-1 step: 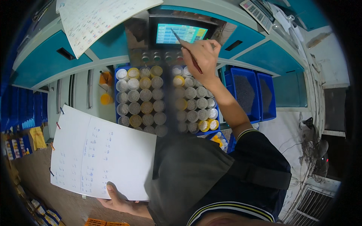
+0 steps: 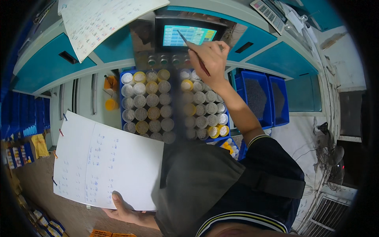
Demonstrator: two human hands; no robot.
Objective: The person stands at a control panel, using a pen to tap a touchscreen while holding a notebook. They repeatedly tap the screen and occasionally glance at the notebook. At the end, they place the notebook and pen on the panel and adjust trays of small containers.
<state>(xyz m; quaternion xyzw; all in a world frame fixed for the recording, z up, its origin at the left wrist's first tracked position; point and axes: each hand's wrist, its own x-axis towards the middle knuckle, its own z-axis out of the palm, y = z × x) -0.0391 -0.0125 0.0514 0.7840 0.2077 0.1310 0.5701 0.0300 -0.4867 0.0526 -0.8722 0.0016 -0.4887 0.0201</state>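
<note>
My left hand [image 2: 124, 209] grips the lower edge of a ring-bound pad of white paper [image 2: 118, 158], thumb on top and fingers underneath. Handwritten lines in blue ink cover parts of the page, and coloured rings run down its left edge. Up ahead, my right hand [image 2: 211, 59] is closed around a slim pen [image 2: 182, 37] with a dark red end. The pen's tip is at a lit touch screen [image 2: 207, 34] in a dark frame; whether it touches the glass I cannot tell. Below the screen is a row of round buttons [image 2: 164, 60].
Two blue trays hold rows of round tubs [image 2: 153, 100] filled with pale pellets. Blue bins [image 2: 256, 94] of dark grains stand at the right. A written sheet [image 2: 106, 23] lies top left, a calculator [image 2: 268, 15] top right. An orange holder [image 2: 110, 82] stands left of the tubs.
</note>
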